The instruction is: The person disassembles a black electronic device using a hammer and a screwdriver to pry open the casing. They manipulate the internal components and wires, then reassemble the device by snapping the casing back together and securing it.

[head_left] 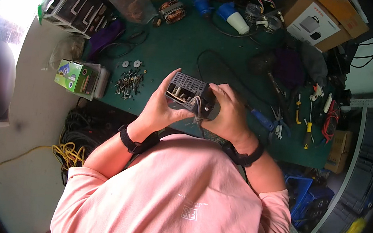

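Between both hands, above the near edge of the green workbench (171,46), I hold a dark grey vented electrical box (189,83). One side of it is uncovered and shows pale parts inside, with several thin wires coming out at its lower right. My left hand (161,103) grips the left side, thumb underneath and fingers along the edge. My right hand (229,112) closes round the right side, and part of the box there is hidden by the fingers. To the left lies a heap of screws (129,82) with two round washers (131,64) just beyond it.
On the right lie pliers (279,125), a blue-handled tool (262,119), a yellow-handled screwdriver (307,135) and a red cable coil (331,121). A green box (73,76) stands at the left edge. Blue plugs (230,15), a copper-wound coil (172,11) and a cardboard box (321,21) sit farther back.
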`<state>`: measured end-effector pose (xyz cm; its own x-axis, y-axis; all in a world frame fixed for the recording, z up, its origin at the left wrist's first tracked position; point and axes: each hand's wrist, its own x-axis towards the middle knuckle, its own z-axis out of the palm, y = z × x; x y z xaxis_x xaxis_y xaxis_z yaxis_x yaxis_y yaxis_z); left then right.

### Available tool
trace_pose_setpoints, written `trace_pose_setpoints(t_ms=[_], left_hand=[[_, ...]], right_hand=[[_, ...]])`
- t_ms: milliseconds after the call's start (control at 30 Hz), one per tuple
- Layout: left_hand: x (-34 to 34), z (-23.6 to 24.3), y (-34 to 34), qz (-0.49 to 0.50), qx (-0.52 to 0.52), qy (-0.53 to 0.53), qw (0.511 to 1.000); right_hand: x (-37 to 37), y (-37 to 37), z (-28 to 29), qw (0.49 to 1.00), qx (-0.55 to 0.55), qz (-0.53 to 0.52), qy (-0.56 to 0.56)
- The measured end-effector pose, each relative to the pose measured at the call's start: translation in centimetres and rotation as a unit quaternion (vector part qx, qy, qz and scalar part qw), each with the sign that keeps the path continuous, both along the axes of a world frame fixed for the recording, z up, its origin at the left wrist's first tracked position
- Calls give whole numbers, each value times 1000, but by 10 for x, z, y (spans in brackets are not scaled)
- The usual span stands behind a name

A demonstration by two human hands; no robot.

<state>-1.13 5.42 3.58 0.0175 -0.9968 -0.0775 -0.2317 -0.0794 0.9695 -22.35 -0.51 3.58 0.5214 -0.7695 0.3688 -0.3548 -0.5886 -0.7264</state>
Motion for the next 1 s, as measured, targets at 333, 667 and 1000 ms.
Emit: trace_pose_setpoints(t_ms=[333,667,1000], left_hand=[[1,-7,3,25,-4,37,999],[10,-6,8,0,25,50,998],[16,-16,12,-36,-17,140,989]], right_hand=[[5,0,-4,1000,6,-16,26],[12,0,-3,998,-39,-28,50],[10,2,-8,997,-56,-24,49]])
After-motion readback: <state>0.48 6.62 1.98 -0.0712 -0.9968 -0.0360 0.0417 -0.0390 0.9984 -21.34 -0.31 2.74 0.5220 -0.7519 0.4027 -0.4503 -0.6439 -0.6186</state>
